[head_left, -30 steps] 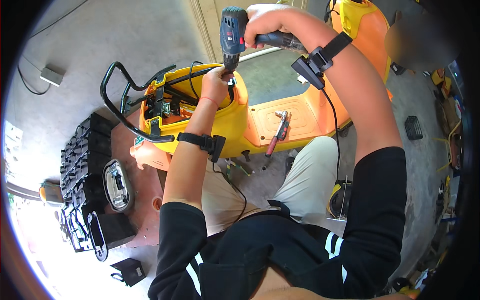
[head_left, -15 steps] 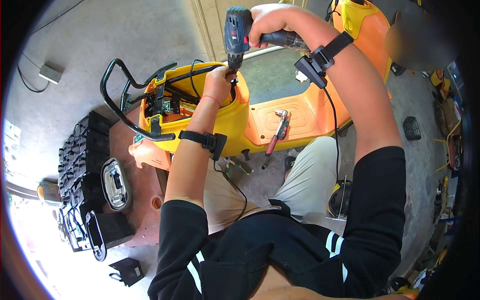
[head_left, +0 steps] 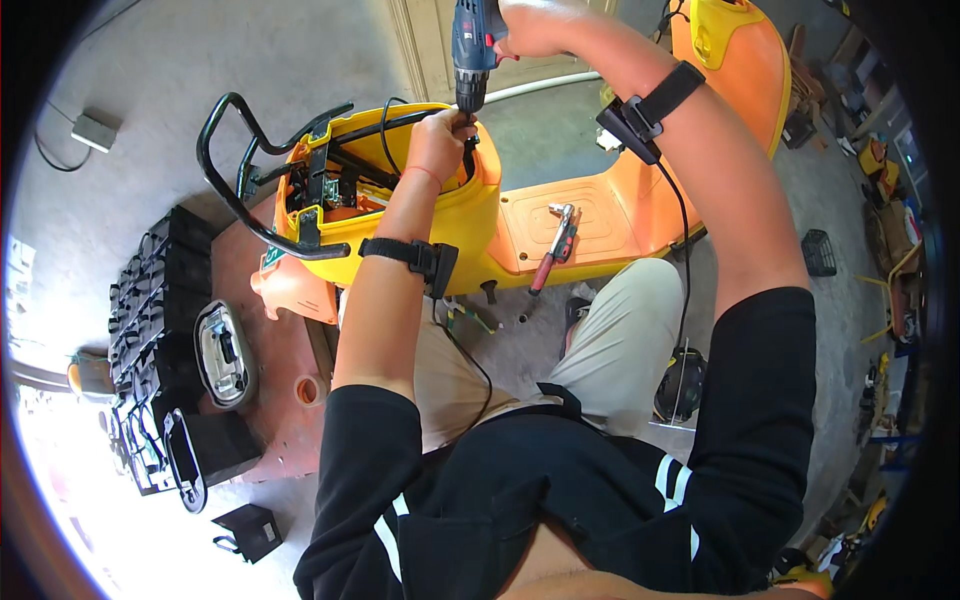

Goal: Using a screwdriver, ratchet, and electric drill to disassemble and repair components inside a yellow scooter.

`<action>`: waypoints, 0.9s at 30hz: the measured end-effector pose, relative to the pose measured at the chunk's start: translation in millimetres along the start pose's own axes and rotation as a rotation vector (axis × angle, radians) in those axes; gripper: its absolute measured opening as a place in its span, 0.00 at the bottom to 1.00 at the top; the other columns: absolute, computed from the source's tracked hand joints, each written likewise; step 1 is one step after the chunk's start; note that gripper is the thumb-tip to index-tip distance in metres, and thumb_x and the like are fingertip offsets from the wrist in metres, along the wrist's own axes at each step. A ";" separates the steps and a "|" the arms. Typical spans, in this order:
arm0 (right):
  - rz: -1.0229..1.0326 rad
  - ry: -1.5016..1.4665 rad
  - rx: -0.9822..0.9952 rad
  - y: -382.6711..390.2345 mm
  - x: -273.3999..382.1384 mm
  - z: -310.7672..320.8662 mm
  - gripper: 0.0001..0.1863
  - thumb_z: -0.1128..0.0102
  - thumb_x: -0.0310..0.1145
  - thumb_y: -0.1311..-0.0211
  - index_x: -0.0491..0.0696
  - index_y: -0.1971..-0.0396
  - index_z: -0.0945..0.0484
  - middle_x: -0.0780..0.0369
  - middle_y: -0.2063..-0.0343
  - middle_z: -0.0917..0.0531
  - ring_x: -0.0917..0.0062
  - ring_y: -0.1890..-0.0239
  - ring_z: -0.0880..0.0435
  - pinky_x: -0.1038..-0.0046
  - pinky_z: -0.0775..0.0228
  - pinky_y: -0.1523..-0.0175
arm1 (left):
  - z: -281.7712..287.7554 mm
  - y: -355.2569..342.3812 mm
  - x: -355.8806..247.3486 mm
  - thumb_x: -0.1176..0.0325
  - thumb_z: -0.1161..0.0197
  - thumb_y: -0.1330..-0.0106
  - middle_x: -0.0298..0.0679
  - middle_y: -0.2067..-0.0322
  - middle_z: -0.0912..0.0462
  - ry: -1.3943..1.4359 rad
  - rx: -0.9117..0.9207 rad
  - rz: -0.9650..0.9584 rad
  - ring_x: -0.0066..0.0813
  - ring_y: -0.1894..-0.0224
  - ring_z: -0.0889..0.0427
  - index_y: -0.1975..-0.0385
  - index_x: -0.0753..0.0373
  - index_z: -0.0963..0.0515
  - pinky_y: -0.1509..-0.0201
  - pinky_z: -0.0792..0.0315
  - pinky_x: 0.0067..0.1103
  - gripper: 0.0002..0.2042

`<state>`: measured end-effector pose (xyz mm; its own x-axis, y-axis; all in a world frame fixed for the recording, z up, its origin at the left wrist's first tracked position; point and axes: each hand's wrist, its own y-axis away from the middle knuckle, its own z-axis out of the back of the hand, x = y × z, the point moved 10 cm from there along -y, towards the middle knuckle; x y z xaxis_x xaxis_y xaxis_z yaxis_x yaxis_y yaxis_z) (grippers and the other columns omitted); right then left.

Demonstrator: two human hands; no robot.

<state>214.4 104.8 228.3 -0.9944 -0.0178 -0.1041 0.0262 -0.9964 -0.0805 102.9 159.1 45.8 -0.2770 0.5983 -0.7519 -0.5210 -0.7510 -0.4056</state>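
Right hand (head_left: 530, 28) is closed around a dark blue-and-black power drill (head_left: 474, 48), pointing down at a yellow-and-orange plastic scooter body (head_left: 474, 218). Left hand (head_left: 437, 143) bends its fingers together beneath the drill tip, hiding that spot; I cannot tell what they pinch. Black bent metal rail (head_left: 204, 150) projects leftward; red-handled metal ratchet (head_left: 543, 271) lies on the orange footboard (head_left: 612, 228).

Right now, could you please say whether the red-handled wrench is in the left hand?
No, the red-handled wrench lies on the orange footboard, while the left hand is by the drill.
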 end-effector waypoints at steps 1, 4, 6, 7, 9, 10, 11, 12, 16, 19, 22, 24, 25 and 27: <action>0.000 0.001 0.005 3.2 2.7 -1.2 0.13 0.33 0.43 0.43 0.47 0.74 0.14 0.54 0.72 0.14 0.65 0.67 0.13 0.63 0.24 0.62 | 0.7 -0.4 -0.6 0.74 0.32 0.38 0.47 0.64 0.12 0.021 -0.007 -0.004 0.41 0.61 0.12 0.58 0.63 0.15 0.54 0.21 0.27 0.09; -0.099 0.239 -0.164 7.4 4.0 4.3 0.31 0.27 0.42 0.52 0.40 0.50 0.24 0.53 0.53 0.16 0.58 0.46 0.20 0.56 0.33 0.38 | 0.5 0.4 -1.7 0.73 0.32 0.38 0.47 0.63 0.12 0.001 0.004 0.012 0.41 0.60 0.12 0.58 0.63 0.14 0.54 0.21 0.28 0.09; -0.099 0.351 -0.295 6.8 13.4 2.7 0.29 0.29 0.42 0.51 0.41 0.51 0.24 0.53 0.54 0.16 0.60 0.47 0.20 0.58 0.32 0.41 | 2.0 1.2 -6.3 0.72 0.32 0.37 0.47 0.63 0.12 -0.059 0.007 -0.001 0.41 0.60 0.12 0.58 0.63 0.14 0.53 0.21 0.28 0.09; -0.103 0.463 -0.435 8.0 20.1 9.1 0.28 0.30 0.42 0.49 0.41 0.51 0.24 0.53 0.54 0.16 0.61 0.47 0.19 0.60 0.30 0.43 | 4.7 1.9 -8.2 0.72 0.32 0.37 0.47 0.63 0.12 -0.062 -0.010 -0.002 0.41 0.60 0.12 0.58 0.63 0.14 0.53 0.21 0.28 0.09; -0.126 0.478 -0.462 3.3 20.9 1.5 0.24 0.34 0.41 0.46 0.42 0.52 0.23 0.53 0.55 0.17 0.63 0.49 0.19 0.61 0.29 0.46 | 4.3 3.7 -8.3 0.70 0.30 0.37 0.46 0.62 0.11 -0.040 0.005 0.022 0.37 0.62 0.12 0.58 0.64 0.14 0.54 0.22 0.24 0.10; -0.123 0.451 -0.502 5.5 20.5 0.5 0.23 0.34 0.41 0.45 0.42 0.53 0.23 0.53 0.57 0.17 0.63 0.50 0.19 0.61 0.29 0.46 | 4.2 3.7 -8.7 0.71 0.31 0.37 0.45 0.62 0.11 -0.046 0.011 0.023 0.35 0.61 0.12 0.58 0.65 0.15 0.54 0.22 0.24 0.10; -0.121 0.423 -0.541 8.2 19.0 1.3 0.22 0.35 0.41 0.44 0.42 0.54 0.23 0.54 0.59 0.17 0.64 0.52 0.18 0.61 0.29 0.47 | 4.8 4.4 -8.5 0.71 0.31 0.37 0.45 0.62 0.11 -0.045 0.005 0.027 0.35 0.61 0.12 0.58 0.65 0.15 0.54 0.22 0.24 0.10; -0.077 0.467 -0.596 12.2 22.5 4.6 0.21 0.34 0.40 0.47 0.42 0.58 0.23 0.55 0.63 0.17 0.64 0.56 0.18 0.62 0.28 0.49 | 4.3 4.0 -7.3 0.72 0.31 0.37 0.45 0.62 0.11 -0.018 0.008 0.035 0.35 0.61 0.12 0.57 0.65 0.15 0.53 0.22 0.24 0.10; -0.017 0.410 -0.600 22.8 19.3 7.5 0.21 0.32 0.39 0.51 0.41 0.61 0.23 0.54 0.66 0.17 0.63 0.58 0.17 0.63 0.27 0.51 | 1.4 2.3 0.4 0.73 0.31 0.36 0.43 0.62 0.11 0.046 0.014 0.060 0.30 0.62 0.12 0.56 0.68 0.16 0.53 0.22 0.23 0.11; 0.072 0.439 -0.655 28.2 30.7 11.3 0.21 0.31 0.39 0.53 0.41 0.63 0.24 0.54 0.67 0.17 0.62 0.59 0.17 0.63 0.27 0.52 | 1.6 1.7 7.3 0.71 0.31 0.36 0.42 0.62 0.10 0.053 0.005 0.075 0.29 0.63 0.13 0.56 0.69 0.16 0.54 0.22 0.23 0.12; 0.087 0.447 -0.702 29.0 36.6 14.3 0.21 0.31 0.39 0.53 0.41 0.63 0.24 0.54 0.68 0.18 0.62 0.60 0.17 0.62 0.27 0.52 | 2.6 2.3 10.3 0.67 0.29 0.36 0.43 0.64 0.11 -0.043 0.011 0.066 0.28 0.65 0.14 0.57 0.68 0.14 0.55 0.22 0.23 0.12; 0.107 0.439 -0.737 30.4 39.9 16.5 0.21 0.30 0.40 0.53 0.41 0.64 0.25 0.54 0.68 0.18 0.62 0.61 0.18 0.62 0.27 0.52 | 3.1 3.0 10.0 0.66 0.29 0.36 0.44 0.65 0.11 -0.053 0.011 0.053 0.29 0.65 0.14 0.58 0.68 0.14 0.55 0.22 0.23 0.12; 0.106 0.437 -0.736 30.5 40.0 16.7 0.21 0.30 0.40 0.53 0.41 0.64 0.25 0.54 0.68 0.18 0.62 0.61 0.18 0.62 0.27 0.52 | 2.3 3.3 9.2 0.66 0.29 0.36 0.44 0.65 0.11 -0.061 0.019 0.041 0.29 0.65 0.14 0.59 0.68 0.14 0.55 0.23 0.23 0.12; 0.117 0.446 -0.739 31.5 41.3 17.2 0.21 0.29 0.40 0.53 0.42 0.64 0.25 0.54 0.68 0.18 0.62 0.61 0.17 0.63 0.27 0.52 | 1.5 3.2 11.2 0.66 0.29 0.36 0.45 0.66 0.11 -0.049 0.023 0.057 0.30 0.66 0.14 0.59 0.68 0.14 0.56 0.23 0.23 0.12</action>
<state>172.3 71.2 238.4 -0.8522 0.0714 -0.5183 0.3394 -0.6784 -0.6516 96.9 163.8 36.9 -0.3460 0.5680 -0.7468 -0.5214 -0.7781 -0.3504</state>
